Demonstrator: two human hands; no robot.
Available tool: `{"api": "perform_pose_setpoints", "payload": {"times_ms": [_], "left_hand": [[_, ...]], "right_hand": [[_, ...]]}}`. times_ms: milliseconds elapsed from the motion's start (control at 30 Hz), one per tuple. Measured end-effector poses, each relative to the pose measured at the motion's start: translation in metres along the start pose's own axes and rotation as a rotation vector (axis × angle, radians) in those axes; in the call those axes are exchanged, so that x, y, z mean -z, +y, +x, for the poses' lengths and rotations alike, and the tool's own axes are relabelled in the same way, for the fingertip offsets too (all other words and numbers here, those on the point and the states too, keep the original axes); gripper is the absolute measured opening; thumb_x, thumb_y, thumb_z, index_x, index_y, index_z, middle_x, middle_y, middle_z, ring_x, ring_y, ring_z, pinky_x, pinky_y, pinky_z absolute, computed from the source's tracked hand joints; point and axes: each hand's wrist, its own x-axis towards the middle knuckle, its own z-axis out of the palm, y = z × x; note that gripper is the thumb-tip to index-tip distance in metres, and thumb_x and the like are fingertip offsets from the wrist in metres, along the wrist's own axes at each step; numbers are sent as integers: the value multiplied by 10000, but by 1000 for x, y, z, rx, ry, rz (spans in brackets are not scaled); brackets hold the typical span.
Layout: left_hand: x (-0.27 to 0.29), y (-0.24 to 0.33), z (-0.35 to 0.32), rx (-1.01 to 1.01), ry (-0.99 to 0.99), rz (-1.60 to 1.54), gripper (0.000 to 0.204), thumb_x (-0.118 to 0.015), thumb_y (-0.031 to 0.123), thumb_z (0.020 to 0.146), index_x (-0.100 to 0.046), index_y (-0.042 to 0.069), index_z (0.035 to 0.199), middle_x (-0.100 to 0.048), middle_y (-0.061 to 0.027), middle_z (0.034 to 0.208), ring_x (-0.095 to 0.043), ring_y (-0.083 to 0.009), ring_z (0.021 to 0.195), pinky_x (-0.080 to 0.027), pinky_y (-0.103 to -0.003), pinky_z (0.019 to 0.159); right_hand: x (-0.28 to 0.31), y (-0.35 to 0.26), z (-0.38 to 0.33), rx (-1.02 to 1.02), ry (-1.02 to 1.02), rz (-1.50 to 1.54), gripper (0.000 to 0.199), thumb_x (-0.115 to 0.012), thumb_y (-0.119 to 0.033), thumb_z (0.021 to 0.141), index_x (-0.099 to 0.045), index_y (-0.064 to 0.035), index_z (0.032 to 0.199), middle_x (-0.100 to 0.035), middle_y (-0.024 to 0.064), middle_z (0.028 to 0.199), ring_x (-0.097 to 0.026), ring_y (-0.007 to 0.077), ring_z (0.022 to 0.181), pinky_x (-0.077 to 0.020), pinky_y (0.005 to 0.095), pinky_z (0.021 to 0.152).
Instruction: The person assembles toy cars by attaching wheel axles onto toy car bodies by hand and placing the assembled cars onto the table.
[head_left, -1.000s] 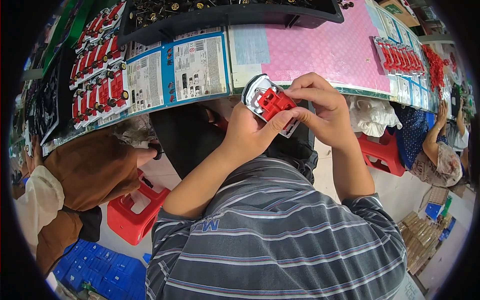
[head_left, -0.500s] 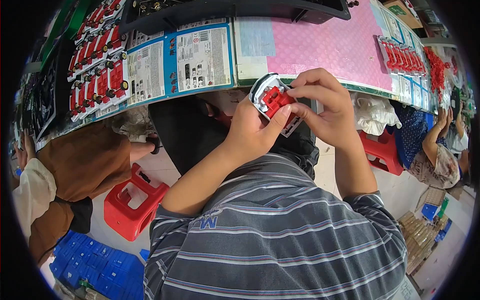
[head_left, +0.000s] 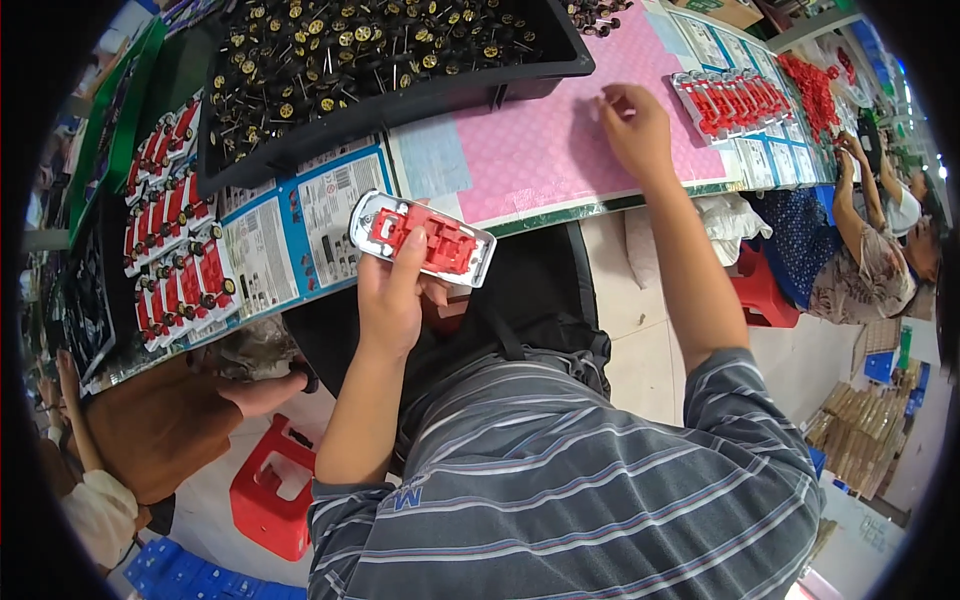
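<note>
My left hand (head_left: 392, 300) grips a toy car (head_left: 470, 238) just in front of the table edge. Its white-and-silver body lies underside up, with a red chassis piece (head_left: 445, 246) set inside and my thumb pressed on the red part. My right hand (head_left: 640, 130) is raised over the pink mat, away from the car. Its fingers are loosely bent and a little apart, and nothing shows between them. Forward and left of it stands a black tray (head_left: 500, 85) heaped with wheel-and-axle pieces (head_left: 350, 60), black with yellow hubs.
Rows of wheeled red-and-white toy cars (head_left: 180, 240) stand at the left. More car bodies (head_left: 730, 100) line up on the right, beside loose red parts (head_left: 815, 95). Printed card sheets (head_left: 310, 225) cover the table beside the pink mat (head_left: 530, 150). Co-workers sit on both sides.
My right hand has left the toy car and moved forward over the mat. My left hand has carried the car leftward and turned it. The view has shifted, showing more of the tray.
</note>
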Motion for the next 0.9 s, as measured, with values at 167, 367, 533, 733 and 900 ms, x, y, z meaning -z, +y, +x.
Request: {"api": "perform_pose_setpoints", "payload": {"times_ms": [167,367,533,733,900], "left_hand": [[7,-9,33,13,37,39,408,-522,220,1043,-513,-37,1360,-674,-123,1036,-640,-127,693,-455,-238,478],[-2,-10,39,-3,122,118,332,-567,214,1032,-586,-18,1269,-693,-94,949,-599,-83,630,-455,-202,486],[-17,-6,52,-116,159,-64,328,-576,205,1022,-587,-21,1259,-697,-105,959,-605,-101,619,-463,-220,493],[-7,-13,61,-2,54,-53,261,-585,212,1016,-602,-9,1155,-713,-111,929,-674,-158,675,-499,-248,510],[0,-9,53,-4,51,-113,246,-588,215,1016,-592,6,1146,-705,-112,925,-659,-159,677,-508,-267,522]], "right_hand": [[-30,51,77,-9,243,-352,419,-716,-390,882,-707,-61,1140,-688,157,1057,-679,334,1012,-545,417,857],[-48,41,124,-148,66,-424,604,-668,-610,857,-710,-138,1232,-680,127,1188,-673,312,1078,-535,410,895],[-44,57,127,-79,167,-210,459,-730,-480,860,-764,-83,1087,-722,153,1124,-699,293,1030,-536,376,903],[-34,44,86,-111,378,129,477,-775,-364,863,-695,26,1126,-734,147,1025,-692,217,878,-537,327,802],[-22,-76,-42,-141,38,652,336,-765,-161,878,-653,-10,1156,-682,63,862,-579,65,672,-470,225,614]]}}
